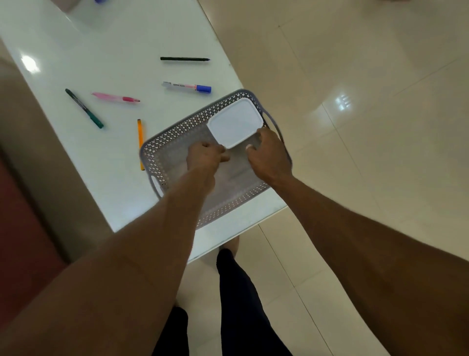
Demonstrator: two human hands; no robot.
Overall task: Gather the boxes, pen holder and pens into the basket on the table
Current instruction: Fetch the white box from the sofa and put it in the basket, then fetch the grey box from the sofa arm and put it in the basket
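Observation:
A grey perforated basket [162, 150] sits at the near right corner of the white table [83, 58]. Inside it, at the far right end, lies a white box [234, 123] with rounded corners. My left hand [205, 157] touches the box's near left corner with curled fingers. My right hand [269, 152] is at its near right corner, fingers bent beside the edge. Several pens lie on the table: a black pen [184, 59], a blue-capped marker [187, 87], a pink pen [115, 97], a green-tipped pen [84, 108] and an orange pen [140, 142] beside the basket's left wall.
The table's right edge runs close behind the basket, with glossy beige floor tiles [355, 101] beyond. A blue object [100, 1] shows at the table's far end, cut by the frame. My dark-trousered legs [236, 305] stand below the table's near corner.

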